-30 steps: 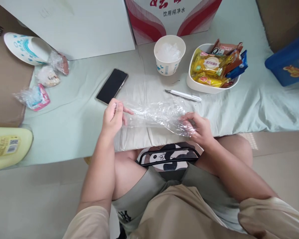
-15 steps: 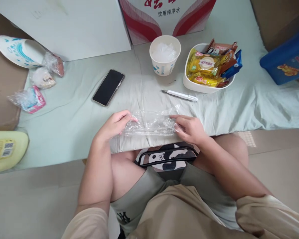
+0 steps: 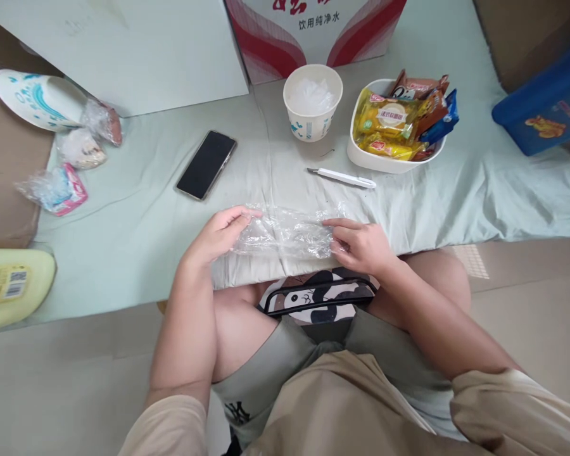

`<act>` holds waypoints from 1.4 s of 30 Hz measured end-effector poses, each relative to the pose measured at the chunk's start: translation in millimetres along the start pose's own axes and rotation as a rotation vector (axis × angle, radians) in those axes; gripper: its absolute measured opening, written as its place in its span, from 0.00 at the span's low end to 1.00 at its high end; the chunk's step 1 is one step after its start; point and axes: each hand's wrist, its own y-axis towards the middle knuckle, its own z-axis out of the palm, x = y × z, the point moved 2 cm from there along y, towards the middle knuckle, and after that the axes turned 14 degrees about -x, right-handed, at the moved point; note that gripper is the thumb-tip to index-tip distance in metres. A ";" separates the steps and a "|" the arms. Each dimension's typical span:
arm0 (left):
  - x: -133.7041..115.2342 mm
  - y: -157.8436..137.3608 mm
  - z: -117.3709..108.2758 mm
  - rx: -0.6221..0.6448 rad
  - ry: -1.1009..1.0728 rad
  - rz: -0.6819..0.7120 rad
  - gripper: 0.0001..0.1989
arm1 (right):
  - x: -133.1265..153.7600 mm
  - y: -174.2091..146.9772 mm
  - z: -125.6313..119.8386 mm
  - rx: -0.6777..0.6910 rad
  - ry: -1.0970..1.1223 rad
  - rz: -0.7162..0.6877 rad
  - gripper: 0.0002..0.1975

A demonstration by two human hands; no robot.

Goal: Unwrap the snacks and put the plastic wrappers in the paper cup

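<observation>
A clear, crinkled plastic bag (image 3: 287,233) stretches between my two hands at the front edge of the cloth-covered table. My left hand (image 3: 221,233) pinches its left end between thumb and fingers. At the other end, my right hand (image 3: 361,244) grips the plastic with curled fingers, the index finger pointing left along it. Just beyond the bag lies a white utility knife (image 3: 344,178), its blade tip to the left. A dark phone (image 3: 206,164) rests face up to the left of the knife.
Behind the knife stand a paper cup (image 3: 312,123) with crumpled clear plastic inside and a white tub (image 3: 389,163) of wrapped snacks. Several small wrapped items, one a pink-and-white packet (image 3: 66,190), lie at left beside a tipped paper cup (image 3: 38,98). A blue container (image 3: 546,107) stands right.
The plastic bag has shifted slightly and its upper right corner has dropped lower. My left fingers have moved a little along its edge. The camera view has tilted slightly.
</observation>
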 end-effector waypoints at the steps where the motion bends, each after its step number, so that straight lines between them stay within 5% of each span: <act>1: 0.9 0.1 0.4 -0.014 -0.004 0.012 0.16 | 0.3 0.0 0.1 0.005 -0.006 -0.001 0.10; 6: 2.7 3.4 2.5 -0.122 0.013 0.141 0.16 | 0.2 0.9 2.1 -0.078 -0.110 -0.007 0.10; 16: 8.6 6.4 2.4 -0.138 0.049 0.191 0.14 | -1.7 3.1 4.6 -0.240 -0.230 0.124 0.13; 30: 4.4 4.9 3.1 -0.096 0.162 0.121 0.15 | 3.0 2.9 -1.8 -0.121 -0.112 0.091 0.08; 36: 4.0 4.9 3.4 -0.072 0.144 0.103 0.14 | 8.0 -1.0 -29.7 0.014 0.170 -0.094 0.29; 42: 3.0 6.9 3.9 -0.056 0.183 0.155 0.15 | -0.4 27.7 -60.7 -0.246 0.042 0.156 0.14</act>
